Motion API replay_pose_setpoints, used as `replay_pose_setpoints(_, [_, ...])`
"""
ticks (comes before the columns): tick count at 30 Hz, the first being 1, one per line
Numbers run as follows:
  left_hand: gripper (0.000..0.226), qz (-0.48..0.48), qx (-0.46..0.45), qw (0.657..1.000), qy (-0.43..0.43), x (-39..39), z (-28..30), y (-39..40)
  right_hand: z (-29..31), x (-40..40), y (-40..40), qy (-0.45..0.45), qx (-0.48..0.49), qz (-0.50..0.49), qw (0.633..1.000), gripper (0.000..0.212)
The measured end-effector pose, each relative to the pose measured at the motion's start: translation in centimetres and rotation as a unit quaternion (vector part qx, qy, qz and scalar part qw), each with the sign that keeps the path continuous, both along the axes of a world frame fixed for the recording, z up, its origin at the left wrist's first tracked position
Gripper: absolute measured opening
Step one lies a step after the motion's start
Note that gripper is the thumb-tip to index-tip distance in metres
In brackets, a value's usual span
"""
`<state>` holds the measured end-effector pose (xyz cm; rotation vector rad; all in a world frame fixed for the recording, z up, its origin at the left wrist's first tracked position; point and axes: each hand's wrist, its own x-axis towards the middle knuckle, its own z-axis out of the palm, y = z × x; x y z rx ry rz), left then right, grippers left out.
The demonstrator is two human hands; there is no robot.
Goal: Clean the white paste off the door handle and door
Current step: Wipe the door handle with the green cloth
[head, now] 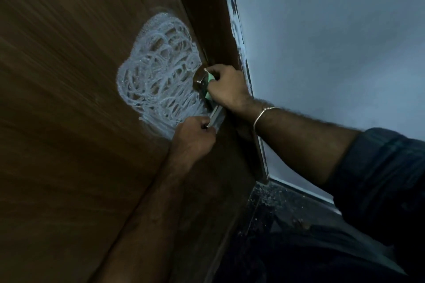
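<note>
Presently noted: brown wooden door (69, 99) filling the left of the head view, grain running diagonally, picture dim and somewhat blurred. White paste (158, 71) smeared on the door face in looping, overlapping swirls, forming a broad patch just left of the door handle (202, 80); paste thickest and most solid along the lower edge of the patch, near the left hand. Handle of shiny metal, round rose at its upper end against the door, lever reaching down and to the right toward the door's edge.

Left hand (193, 138) closed in a fist around the lower end of the lever, fingers curled tight, bare forearm rising from the bottom of the view. Right hand (226, 86) pressed against the upper part of the handle, fingers pinched together on a pale green cloth or sponge (210, 80); only small parts of it visible between fingers and metal, so exact kind not determinable. Thin metal bracelet (262, 114) on the right wrist; dark blue sleeve (379, 167) rolled up on the right forearm.

Door frame (207, 7) in darker brown just right of the handle, flecked with white along its outer edge. Pale grey-blue wall (333, 41) beyond it on the right. Dark speckled floor (287, 213) at lower right, meeting the wall at a light skirting strip.
</note>
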<state>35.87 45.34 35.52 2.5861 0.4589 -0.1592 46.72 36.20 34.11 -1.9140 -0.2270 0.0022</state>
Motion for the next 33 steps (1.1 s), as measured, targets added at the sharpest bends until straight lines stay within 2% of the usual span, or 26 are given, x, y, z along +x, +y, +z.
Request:
replay_pose_setpoints(4, [0.036,0.002,-0.008,1.0,-0.006,0.0,-0.2,0.2,-0.6,0.3,0.1,0.015,-0.06,0.014,0.998,0.04])
replay_pose_setpoints(7, [0.035,0.011,-0.018,1.0,-0.002,0.3,-0.2,0.1,-1.2,0.4,0.4,0.0,0.003,-0.013,1.0,0.038])
replay_pose_setpoints(13, [0.043,0.014,-0.04,0.999,-0.012,-0.1,-0.5,0.4,-3.4,0.0,1.2,-0.173,0.075,-0.094,0.978,0.024])
replay_pose_setpoints(17, [0.044,0.02,-0.062,0.998,-0.018,-0.2,-0.8,0.7,-4.2,-0.6,0.8,-0.332,0.013,0.014,0.943,0.021])
replay_pose_setpoints(19, [0.043,0.019,-0.055,0.998,-0.028,-0.2,-0.8,0.7,-4.3,-0.1,0.6,-0.36,-0.01,0.021,0.933,0.021])
replay_pose_setpoints(22, [0.043,0.012,-0.046,0.999,-0.023,0.0,-0.8,0.7,-3.9,-0.5,1.7,-0.248,0.078,-0.078,0.962,0.02])
replay_pose_setpoints(24, [0.043,0.002,-0.028,1.0,-0.011,0.0,-0.7,0.5,-3.9,-0.8,2.1,-0.199,0.102,-0.118,0.968,0.02])
replay_pose_setpoints(27, [0.038,-0.006,-0.006,1.0,-0.013,0.2,-0.5,0.6,-3.9,-0.3,1.5,-0.201,0.087,-0.08,0.973,0.019])
replay_pose_setpoints(30, [0.034,-0.011,0.012,1.0,-0.014,0.5,-0.5,0.6,-3.6,-0.3,1.7,-0.171,0.085,-0.112,0.975,0.019])
replay_pose_setpoints(33, [0.031,-0.022,0.029,0.999,-0.007,0.7,-0.5,0.8,-3.9,-0.8,1.9,-0.2,0.077,-0.068,0.974,0.019])
